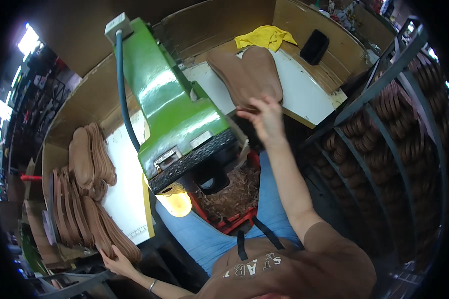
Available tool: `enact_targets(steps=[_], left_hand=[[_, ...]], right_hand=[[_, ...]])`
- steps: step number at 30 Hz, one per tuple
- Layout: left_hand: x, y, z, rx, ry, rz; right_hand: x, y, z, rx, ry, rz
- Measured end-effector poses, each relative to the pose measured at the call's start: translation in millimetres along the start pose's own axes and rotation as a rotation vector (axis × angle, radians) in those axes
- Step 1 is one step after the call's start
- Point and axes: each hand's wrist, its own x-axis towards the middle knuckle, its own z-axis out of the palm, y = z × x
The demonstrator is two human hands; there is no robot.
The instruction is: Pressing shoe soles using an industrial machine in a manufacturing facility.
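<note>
Two piles of brown shoe soles, a left pile [225, 74] and a right pile [264, 70], lie side by side on the white tabletop [304, 99] at the far side. My right hand [267, 119] is at their near end, fingers apart and slightly blurred, touching or just short of the edge. At the lower left, my left hand [118, 261] grips the near end of a row of brown soles [107, 226], partly hiding its fingers. Between my hands stands a green machine [179, 109] with a black head and a lit yellow lamp [175, 203].
More soles [82, 157] are stacked at the left against cardboard walls [70, 112]. A yellow cloth [264, 37] and a black tray-like object [314, 47] lie at the back. A red bin of brown scraps [234, 199] sits between my knees. A metal rack [384, 134] full of soles stands right.
</note>
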Motion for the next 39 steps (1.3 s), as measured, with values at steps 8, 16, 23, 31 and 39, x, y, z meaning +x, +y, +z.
enact_targets(steps=[8, 16, 23, 31, 39], left_hand=[[14.7, 41.9, -19.8, 0.132, -0.037, -0.003], [-10.9, 63.0, -97.4, -0.579, 0.074, 0.176], [-81.3, 184.5, -87.3, -1.265, -0.852, 0.533], [-195.0, 265.5, -46.4, -1.688, -1.646, 0.020], [-184.8, 322.9, -66.8, -1.659, -1.389, 0.080]], right_hand=[[39.4, 52.6, 3.4, 0.300, 0.120, -0.065], [-33.4, 42.2, -27.2, 0.003, 0.057, 0.148], [-184.9, 66.5, -86.6, -0.214, -0.317, 0.566], [-256.8, 37.4, -180.8, -0.033, -0.047, 0.660], [-290.2, 59.3, -144.9, -0.029, -0.191, 0.720]])
